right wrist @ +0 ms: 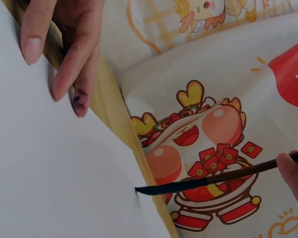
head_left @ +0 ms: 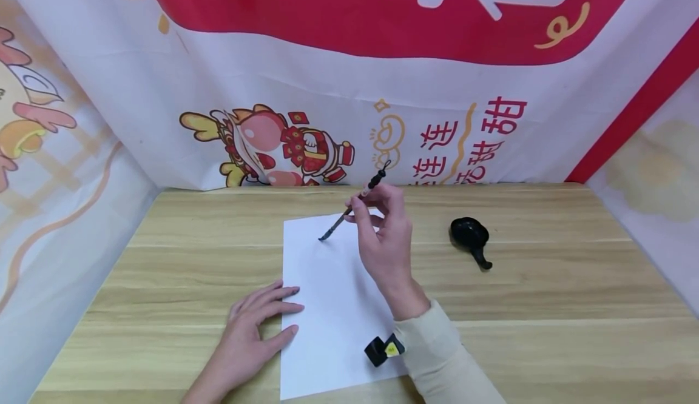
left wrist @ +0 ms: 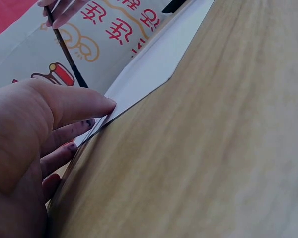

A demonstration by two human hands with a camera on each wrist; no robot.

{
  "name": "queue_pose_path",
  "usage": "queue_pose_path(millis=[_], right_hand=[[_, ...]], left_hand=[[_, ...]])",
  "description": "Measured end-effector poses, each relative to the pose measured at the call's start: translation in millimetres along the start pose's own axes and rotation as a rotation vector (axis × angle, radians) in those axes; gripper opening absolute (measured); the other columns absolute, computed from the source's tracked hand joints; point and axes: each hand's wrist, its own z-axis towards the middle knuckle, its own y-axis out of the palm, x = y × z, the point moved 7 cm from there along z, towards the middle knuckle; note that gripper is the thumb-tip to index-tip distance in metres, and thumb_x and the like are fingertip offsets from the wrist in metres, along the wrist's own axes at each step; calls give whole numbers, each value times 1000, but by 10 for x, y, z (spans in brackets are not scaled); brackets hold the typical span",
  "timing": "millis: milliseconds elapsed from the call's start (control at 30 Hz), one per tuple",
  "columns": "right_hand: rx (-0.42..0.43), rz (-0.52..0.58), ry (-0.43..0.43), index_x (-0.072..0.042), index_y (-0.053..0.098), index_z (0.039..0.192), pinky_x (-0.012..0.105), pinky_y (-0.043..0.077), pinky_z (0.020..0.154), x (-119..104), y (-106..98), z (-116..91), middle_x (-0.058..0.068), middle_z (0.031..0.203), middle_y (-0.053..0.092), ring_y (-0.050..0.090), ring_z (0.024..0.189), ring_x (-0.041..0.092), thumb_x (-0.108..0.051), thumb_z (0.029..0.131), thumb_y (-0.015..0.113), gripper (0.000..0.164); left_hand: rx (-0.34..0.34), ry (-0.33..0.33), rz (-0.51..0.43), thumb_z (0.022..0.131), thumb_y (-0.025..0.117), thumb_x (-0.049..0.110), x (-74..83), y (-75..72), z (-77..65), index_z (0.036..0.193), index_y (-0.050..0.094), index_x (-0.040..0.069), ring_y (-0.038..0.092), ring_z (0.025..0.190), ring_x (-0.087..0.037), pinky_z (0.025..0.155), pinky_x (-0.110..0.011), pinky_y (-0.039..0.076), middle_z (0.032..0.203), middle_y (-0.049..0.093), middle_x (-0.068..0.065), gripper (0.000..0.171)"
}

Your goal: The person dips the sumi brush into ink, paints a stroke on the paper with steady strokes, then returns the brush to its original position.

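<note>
My right hand (head_left: 384, 231) pinches a writing brush (head_left: 349, 210) between thumb and fingers, its handle slanting up to the right. The brush's dark tip (right wrist: 144, 190) is at the upper part of a white sheet of paper (head_left: 322, 331); whether it touches the sheet I cannot tell. No marks show plainly on the paper. My left hand (head_left: 256, 325) rests at the sheet's left edge, fingers spread and extended, the fingertips on the paper. In the right wrist view, a left fingertip (right wrist: 80, 101) has dark smudges.
A black spoon-shaped dish (head_left: 469, 233) with a short handle lies on the wooden table (head_left: 546, 307), right of the paper. A black wrist camera (head_left: 377, 350) sits by the right cuff. Behind the table hangs a printed cloth (head_left: 327, 76), with more cloth at both sides.
</note>
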Motion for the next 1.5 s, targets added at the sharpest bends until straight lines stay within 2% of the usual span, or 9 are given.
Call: queue_pose_path(millis=[200, 500, 900, 1267, 1500], right_hand=[[-2, -4, -9, 0, 51, 128, 28, 66, 78, -3, 1, 9, 19, 112, 68, 76, 99, 41, -7, 108, 64, 25], [-3, -21, -31, 0, 51, 127, 27, 66, 78, 4, -3, 23, 19, 111, 68, 77, 98, 36, -6, 108, 64, 24], [-6, -31, -27, -1, 51, 126, 28, 66, 77, 15, -15, -20, 19, 110, 68, 77, 97, 29, -4, 107, 64, 23], [4, -33, -43, 0, 52, 125, 26, 65, 77, -1, -16, -25, 19, 109, 69, 77, 96, 29, -2, 106, 64, 22], [14, -18, -51, 1, 52, 124, 28, 66, 76, 1, -14, -20, 20, 108, 69, 77, 95, 31, -2, 106, 64, 22]], left_hand=[[10, 3, -3, 82, 92, 15, 8, -8, 17, 115, 79, 39, 55, 143, -30, 115, -63, 23, 144, 71, 9, 42], [14, 10, -11, 83, 92, 14, 1, -9, 28, 114, 79, 39, 55, 143, -27, 114, -60, 23, 143, 71, 11, 42], [14, 18, 4, 82, 92, 13, 13, -3, -5, 113, 79, 38, 55, 142, -29, 113, -58, 23, 142, 72, 10, 41], [34, 41, 4, 81, 93, 14, 6, -9, -19, 113, 79, 39, 56, 141, -22, 113, -58, 24, 141, 72, 9, 43], [23, 25, -1, 82, 92, 13, 9, -9, -6, 113, 79, 38, 55, 143, -24, 113, -57, 23, 142, 72, 10, 42]])
